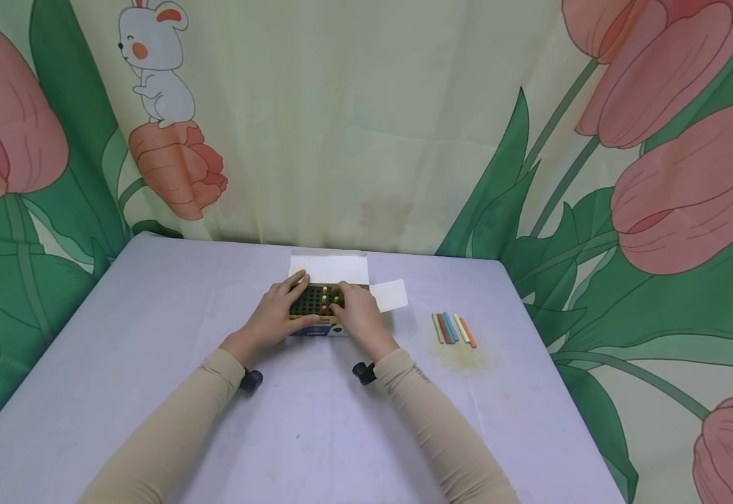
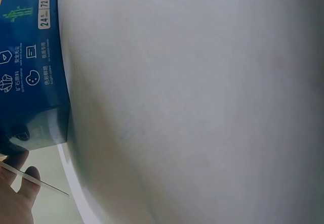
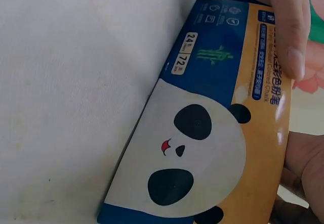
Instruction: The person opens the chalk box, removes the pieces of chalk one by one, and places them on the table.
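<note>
An opened box of coloured chalk [image 1: 316, 327] sits on the table, its blue and orange side printed with a panda. Rows of dark holes fill its top, several holding coloured chalk ends. My left hand [image 1: 273, 315] grips the box's left end, the thumb along the front edge and the fingers reaching to the back corner. Over the right part, my right hand [image 1: 360, 311] bends its thumb and index finger around a yellow chalk stick [image 1: 336, 299] in the holes. In the right wrist view, the panda face [image 3: 212, 153] shows large beneath the hands.
White box flaps stand out, one lid flap [image 1: 328, 269] at the back and a side flap [image 1: 389, 295] at the right. Several loose chalk sticks [image 1: 447, 327] lie in a row to the right. A white cloth covers the table [image 1: 316, 441]; behind hangs a tulip-patterned curtain [image 1: 366, 140].
</note>
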Demonstrator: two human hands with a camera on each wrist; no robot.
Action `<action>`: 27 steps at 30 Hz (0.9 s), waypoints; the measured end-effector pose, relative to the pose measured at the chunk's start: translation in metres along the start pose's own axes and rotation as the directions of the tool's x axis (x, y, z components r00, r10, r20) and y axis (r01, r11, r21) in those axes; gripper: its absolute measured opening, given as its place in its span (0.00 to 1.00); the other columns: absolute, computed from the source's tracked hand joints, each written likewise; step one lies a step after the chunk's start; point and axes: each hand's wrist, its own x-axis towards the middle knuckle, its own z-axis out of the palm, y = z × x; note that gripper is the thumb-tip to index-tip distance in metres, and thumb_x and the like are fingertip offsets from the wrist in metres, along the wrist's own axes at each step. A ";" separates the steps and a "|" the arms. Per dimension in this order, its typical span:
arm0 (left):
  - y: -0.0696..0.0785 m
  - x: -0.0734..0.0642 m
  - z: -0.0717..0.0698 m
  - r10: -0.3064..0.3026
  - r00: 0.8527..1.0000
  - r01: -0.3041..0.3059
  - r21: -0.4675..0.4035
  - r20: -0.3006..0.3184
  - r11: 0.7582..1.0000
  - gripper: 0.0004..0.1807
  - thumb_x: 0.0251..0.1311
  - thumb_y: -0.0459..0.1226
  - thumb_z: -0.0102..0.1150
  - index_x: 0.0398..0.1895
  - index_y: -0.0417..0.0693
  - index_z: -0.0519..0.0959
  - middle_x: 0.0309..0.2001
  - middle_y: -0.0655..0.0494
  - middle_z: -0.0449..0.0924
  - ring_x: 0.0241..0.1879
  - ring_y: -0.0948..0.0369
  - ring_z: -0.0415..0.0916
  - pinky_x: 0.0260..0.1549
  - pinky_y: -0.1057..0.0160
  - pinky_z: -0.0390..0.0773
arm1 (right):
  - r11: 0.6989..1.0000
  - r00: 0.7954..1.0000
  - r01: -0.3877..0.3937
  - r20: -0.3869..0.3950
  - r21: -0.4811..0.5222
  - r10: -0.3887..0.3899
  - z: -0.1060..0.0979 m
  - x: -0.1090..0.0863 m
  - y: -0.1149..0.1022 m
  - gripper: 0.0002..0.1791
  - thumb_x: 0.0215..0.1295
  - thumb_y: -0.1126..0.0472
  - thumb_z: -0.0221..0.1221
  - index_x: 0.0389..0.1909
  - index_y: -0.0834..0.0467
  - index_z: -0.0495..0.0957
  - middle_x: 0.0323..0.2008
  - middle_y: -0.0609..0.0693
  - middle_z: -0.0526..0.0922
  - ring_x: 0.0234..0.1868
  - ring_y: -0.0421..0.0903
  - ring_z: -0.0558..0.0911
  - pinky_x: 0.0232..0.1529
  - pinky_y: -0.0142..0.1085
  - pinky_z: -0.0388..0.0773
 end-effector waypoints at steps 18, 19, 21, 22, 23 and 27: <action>0.000 0.000 -0.001 -0.005 1.000 0.005 0.000 0.006 1.000 0.56 0.62 0.70 0.59 0.84 0.52 0.51 0.85 0.53 0.45 0.74 0.39 0.58 0.69 0.34 0.63 | 0.986 0.999 0.047 0.001 -0.159 -0.047 -0.004 0.000 -0.002 0.08 0.73 0.60 0.64 0.50 0.53 0.84 0.39 0.50 0.90 0.38 0.48 0.88 0.39 0.40 0.85; 0.000 0.000 -0.001 -0.002 1.000 0.002 -0.001 0.005 1.000 0.56 0.62 0.70 0.58 0.84 0.52 0.51 0.85 0.53 0.45 0.74 0.39 0.58 0.69 0.34 0.63 | 0.984 0.999 0.050 0.002 -0.169 -0.050 -0.004 0.000 -0.002 0.09 0.73 0.59 0.64 0.50 0.53 0.83 0.39 0.50 0.90 0.38 0.49 0.88 0.39 0.40 0.85; 0.000 0.000 0.000 -0.002 1.000 0.002 0.000 0.003 1.000 0.57 0.61 0.71 0.58 0.84 0.52 0.51 0.85 0.52 0.45 0.74 0.39 0.58 0.69 0.33 0.63 | 0.981 0.998 0.058 0.001 -0.184 -0.058 -0.004 0.000 -0.002 0.09 0.73 0.59 0.64 0.50 0.53 0.83 0.38 0.51 0.90 0.37 0.49 0.88 0.38 0.41 0.85; 0.000 0.000 0.000 -0.002 1.000 0.002 0.000 0.002 1.000 0.57 0.61 0.71 0.58 0.84 0.52 0.51 0.85 0.53 0.45 0.74 0.39 0.58 0.69 0.33 0.63 | 0.980 0.998 0.061 -0.001 -0.188 -0.063 -0.004 0.001 -0.002 0.09 0.73 0.59 0.64 0.50 0.53 0.83 0.38 0.51 0.90 0.37 0.50 0.88 0.37 0.41 0.84; -0.001 0.000 0.000 -0.001 1.000 0.001 0.002 0.001 1.000 0.57 0.61 0.71 0.58 0.84 0.52 0.51 0.85 0.52 0.45 0.74 0.39 0.58 0.69 0.33 0.63 | 0.980 0.998 0.065 -0.003 -0.189 -0.066 -0.004 0.001 -0.002 0.09 0.73 0.59 0.64 0.50 0.52 0.83 0.38 0.51 0.90 0.37 0.50 0.88 0.37 0.41 0.84; -0.001 0.000 0.000 -0.008 1.000 0.008 0.000 0.000 1.000 0.56 0.61 0.70 0.59 0.84 0.52 0.52 0.85 0.53 0.45 0.74 0.39 0.58 0.69 0.34 0.64 | 0.982 0.998 0.066 -0.008 -0.179 -0.068 -0.004 0.001 -0.001 0.09 0.73 0.58 0.64 0.51 0.52 0.83 0.38 0.52 0.90 0.36 0.50 0.88 0.35 0.41 0.84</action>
